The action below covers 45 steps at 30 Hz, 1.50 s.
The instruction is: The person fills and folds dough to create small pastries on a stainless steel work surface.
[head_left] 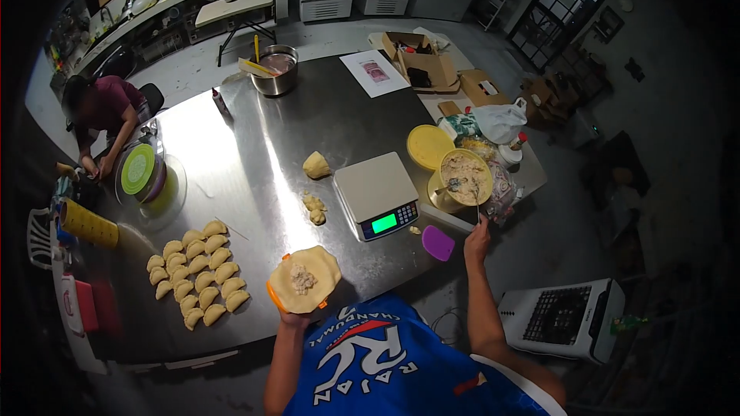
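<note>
My left hand (293, 319) is closed around an orange dumpling press (274, 295) at the table's near edge. Across the press lies a flat dough round (321, 268) with a small heap of pale filling (304, 280) at its middle. My right hand (478, 239) grips the handle of a spoon (477, 202), whose other end is in the filling inside a yellow tub (442, 199). Left of the press, folded dumplings (203, 280) lie in rows. A lump of dough (315, 165) and smaller dough pieces (314, 208) rest beyond the press.
A digital scale (375, 189) with a lit green display stands between my hands, near a purple scraper (438, 243). A yellow lid (429, 146) leans by the tub. Farther off are a steel pot (276, 77) and a paper sheet (375, 73). Another person (112, 112) sits at the left.
</note>
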Tool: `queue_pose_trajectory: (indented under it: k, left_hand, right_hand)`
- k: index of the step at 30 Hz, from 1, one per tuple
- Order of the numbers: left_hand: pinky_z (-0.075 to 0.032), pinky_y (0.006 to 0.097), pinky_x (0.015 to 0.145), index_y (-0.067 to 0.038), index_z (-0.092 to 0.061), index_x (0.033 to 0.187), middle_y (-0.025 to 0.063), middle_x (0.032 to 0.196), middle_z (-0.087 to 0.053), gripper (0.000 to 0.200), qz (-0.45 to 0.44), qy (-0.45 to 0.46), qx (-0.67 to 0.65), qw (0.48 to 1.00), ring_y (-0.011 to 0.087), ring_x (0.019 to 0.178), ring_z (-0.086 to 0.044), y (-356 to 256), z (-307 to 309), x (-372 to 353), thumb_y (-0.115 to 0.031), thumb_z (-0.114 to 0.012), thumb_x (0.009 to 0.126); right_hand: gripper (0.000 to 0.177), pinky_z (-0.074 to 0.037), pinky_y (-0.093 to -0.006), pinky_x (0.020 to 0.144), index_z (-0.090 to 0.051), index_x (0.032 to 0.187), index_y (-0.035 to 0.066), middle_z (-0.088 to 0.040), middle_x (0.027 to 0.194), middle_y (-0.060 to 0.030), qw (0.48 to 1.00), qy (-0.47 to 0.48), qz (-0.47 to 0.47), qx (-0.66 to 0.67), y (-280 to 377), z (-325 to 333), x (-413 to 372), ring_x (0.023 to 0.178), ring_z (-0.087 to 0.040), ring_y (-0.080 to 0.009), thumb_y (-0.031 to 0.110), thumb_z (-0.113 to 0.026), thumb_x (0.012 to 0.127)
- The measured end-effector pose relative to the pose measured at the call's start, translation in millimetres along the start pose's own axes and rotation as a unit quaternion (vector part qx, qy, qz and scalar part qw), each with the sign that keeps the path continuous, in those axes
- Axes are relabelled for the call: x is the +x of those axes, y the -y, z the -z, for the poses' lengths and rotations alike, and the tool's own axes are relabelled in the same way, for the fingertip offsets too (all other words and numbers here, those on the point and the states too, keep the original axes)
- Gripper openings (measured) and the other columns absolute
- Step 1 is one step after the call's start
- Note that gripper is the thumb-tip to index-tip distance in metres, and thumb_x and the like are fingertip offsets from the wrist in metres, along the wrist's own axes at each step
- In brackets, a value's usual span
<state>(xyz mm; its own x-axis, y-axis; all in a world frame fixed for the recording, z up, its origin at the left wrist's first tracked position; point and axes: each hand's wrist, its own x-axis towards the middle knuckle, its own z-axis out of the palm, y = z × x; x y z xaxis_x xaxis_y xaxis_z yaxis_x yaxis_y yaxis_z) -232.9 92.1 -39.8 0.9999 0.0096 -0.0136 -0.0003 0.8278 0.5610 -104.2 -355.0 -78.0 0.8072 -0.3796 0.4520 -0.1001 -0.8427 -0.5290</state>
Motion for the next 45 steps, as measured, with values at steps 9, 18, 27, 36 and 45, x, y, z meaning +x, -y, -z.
queue_pose_trajectory:
  k: [9, 18, 27, 36, 45]
  left_hand:
    - [-0.048, 0.0468, 0.097, -0.012, -0.034, 0.143, 0.0107, 0.141, -0.043, 0.069, 0.007, 0.004, -0.042, 0.999, 0.0294, 0.125, -0.048, -0.3, -9.5, 1.8, -0.055, -0.048, 0.091]
    - [-0.044, 0.0458, 0.102, -0.017, -0.03, 0.146, 0.0097, 0.143, -0.04, 0.068, 0.002, 0.008, -0.051, 0.999, 0.0275, 0.128, -0.045, 1.2, -3.0, -4.6, -0.051, -0.052, 0.091]
    - [-0.041, 0.0464, 0.104, -0.017, -0.029, 0.146, 0.0102, 0.145, -0.038, 0.07, -0.003, 0.011, -0.043, 0.999, 0.0285, 0.13, -0.044, -1.4, 2.8, -10.0, -0.057, -0.046, 0.092]
    - [-0.042, 0.0449, 0.104, -0.009, -0.035, 0.142, 0.0119, 0.141, -0.044, 0.066, -0.04, 0.035, -0.048, 0.997, 0.0279, 0.127, -0.047, -12.2, -9.1, -14.8, -0.047, -0.053, 0.092]
    - [-0.042, 0.0451, 0.104, -0.009, -0.035, 0.142, 0.0128, 0.141, -0.043, 0.065, -0.038, 0.035, -0.092, 0.994, 0.0285, 0.127, -0.047, -16.7, -11.6, -18.6, -0.047, -0.051, 0.093]
  right_hand:
    - [0.023, -0.043, -0.0393, 0.056, -0.049, 0.116, 0.002, -0.055, 0.067, -0.0182, 0.999, 0.039, 0.02, -0.014, -6.5, -13.7, 7.9, 0.062, -0.057, -0.0362, 0.004, -0.042, 0.095]
    - [0.024, -0.045, -0.0406, 0.059, -0.05, 0.116, 0.004, -0.056, 0.069, -0.0188, 1.0, 0.016, -0.024, -0.002, 2.6, -7.1, 7.9, 0.066, -0.059, -0.0363, 0.003, -0.042, 0.094]
    - [0.023, -0.043, -0.0493, 0.061, -0.049, 0.116, 0.004, -0.061, 0.077, -0.0268, 0.999, 0.022, -0.012, -0.028, 21.0, 4.8, 10.8, 0.077, -0.06, -0.0461, 0.003, -0.042, 0.094]
    - [0.021, -0.043, -0.0507, 0.062, -0.048, 0.113, 0.005, -0.061, 0.078, -0.0283, 1.0, 0.002, 0.013, 0.007, 11.3, -0.6, 8.6, 0.08, -0.06, -0.0472, 0.001, -0.043, 0.092]
    - [0.023, -0.045, -0.0455, 0.072, -0.051, 0.111, 0.001, -0.061, 0.092, -0.0244, 0.994, 0.087, -0.026, -0.052, 20.7, 7.8, 11.0, 0.087, -0.057, -0.0462, -0.002, -0.044, 0.09]
